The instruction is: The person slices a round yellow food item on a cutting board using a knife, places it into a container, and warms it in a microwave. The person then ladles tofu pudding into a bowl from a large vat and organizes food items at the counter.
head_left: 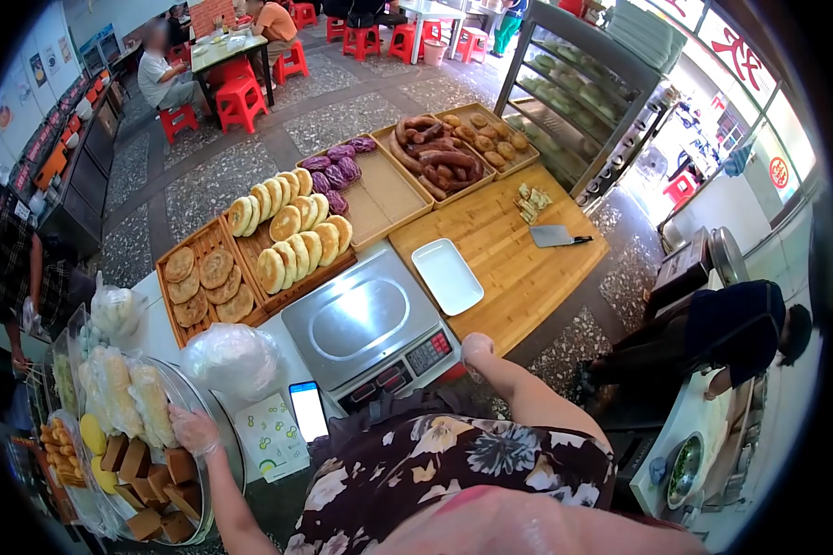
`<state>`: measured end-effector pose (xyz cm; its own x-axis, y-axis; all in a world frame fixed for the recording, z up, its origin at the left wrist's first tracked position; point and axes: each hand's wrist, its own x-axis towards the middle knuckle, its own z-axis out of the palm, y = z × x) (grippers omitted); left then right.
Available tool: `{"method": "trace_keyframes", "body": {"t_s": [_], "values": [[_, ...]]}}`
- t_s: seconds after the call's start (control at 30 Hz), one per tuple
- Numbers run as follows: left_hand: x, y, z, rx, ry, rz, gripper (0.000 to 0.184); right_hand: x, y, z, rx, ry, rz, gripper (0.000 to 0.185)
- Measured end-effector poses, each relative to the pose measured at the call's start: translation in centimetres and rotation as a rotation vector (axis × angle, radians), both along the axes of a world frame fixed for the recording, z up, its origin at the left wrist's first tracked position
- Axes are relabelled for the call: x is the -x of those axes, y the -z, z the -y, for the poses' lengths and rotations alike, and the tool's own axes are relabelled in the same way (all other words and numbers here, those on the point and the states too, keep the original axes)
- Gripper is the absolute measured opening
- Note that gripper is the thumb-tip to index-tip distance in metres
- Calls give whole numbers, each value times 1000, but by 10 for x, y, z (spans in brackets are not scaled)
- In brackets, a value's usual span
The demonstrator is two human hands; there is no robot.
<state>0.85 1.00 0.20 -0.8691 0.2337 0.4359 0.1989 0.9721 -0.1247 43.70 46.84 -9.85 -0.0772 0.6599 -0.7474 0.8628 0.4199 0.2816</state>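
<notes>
Taking the scale point(361, 319) as the clock's centre, your left hand point(194, 430), in a clear glove, is at 8 o'clock, reaching over the rim of the round tray point(215, 481). Its fingers are right by the bagged corn point(150, 402), just above the brown cakes point(148, 474); whether they grip the bag or only rest against it, you cannot tell from here. Your right hand point(478, 350), gloved too, is at 4 o'clock, by the near edge of the wooden board point(518, 291); its fingers look bent, but you cannot tell whether they are closed on anything. The white dish point(447, 277) lies on the board at 2 o'clock, beside the scale, with the cleaver point(553, 237) farther out that way. Round the scale, you have flatbreads point(217, 268) at 9 o'clock, pale buns point(285, 222) at 11, purple buns point(333, 172) just short of 12 and sausages point(444, 159) at 1. Toward 8 o'clock a clear plastic bundle point(231, 359) sits between scale and tray, and the lit phone point(308, 412) is at 7, beside a patterned sheet point(270, 437). A co-worker point(727, 324) stands well apart, toward 3 o'clock.
</notes>
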Motion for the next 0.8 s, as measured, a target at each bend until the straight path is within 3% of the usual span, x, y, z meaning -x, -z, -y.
{"method": "trace_keyframes", "body": {"t_s": [0.8], "values": [[6, 11, 6, 69, 38, -176, 60, -4, 2, 3, -73, -46, -58, 33]]}}
